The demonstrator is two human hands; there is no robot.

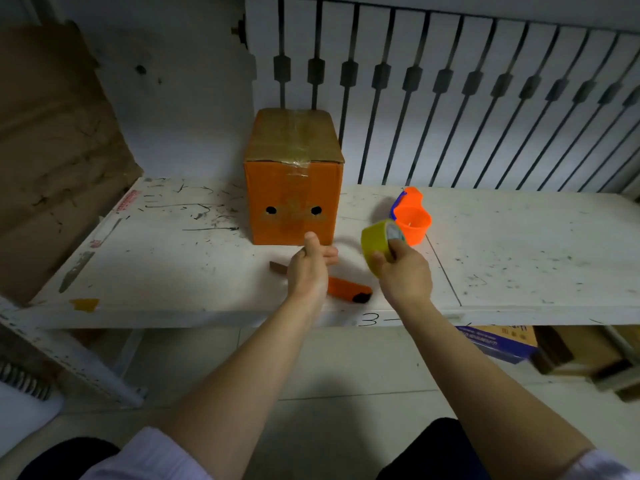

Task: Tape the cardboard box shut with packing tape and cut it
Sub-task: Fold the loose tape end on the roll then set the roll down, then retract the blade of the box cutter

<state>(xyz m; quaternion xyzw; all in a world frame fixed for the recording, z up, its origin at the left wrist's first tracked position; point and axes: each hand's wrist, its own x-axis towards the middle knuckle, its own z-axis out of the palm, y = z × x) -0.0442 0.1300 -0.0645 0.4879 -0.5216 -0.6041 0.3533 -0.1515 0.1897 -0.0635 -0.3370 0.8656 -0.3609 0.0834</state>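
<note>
Right hand (pixel 403 271) is up over the front of the table (pixel 519 254), fingers wrapped round the yellowish tape roll (pixel 379 244) — roll held edge-on, its open core facing up and to the right. Left hand (pixel 310 268) sits just beside it, thumb pressed down on curled fingers in a pinch; whether it has the free end of the tape I cannot tell, the clear film is too faint to make out between the two hands.

Now the relation that matters: the cardboard box (pixel 294 174) stands straight ahead of the left hand and a little beyond it, upright, flaps folded down, with a strip of clear tape already running front to back along the top seam and lapping down the orange front face. So the seam's long axis points away from the person, and the left hand is the nearer one to it — the roll is off to the right.

Smaller things: an orange dispenser (pixel 412 220) stands behind the roll, and an orange cutter (pixel 348 289) lies on the table below and between the hands, within easy reach for the cut.
</note>
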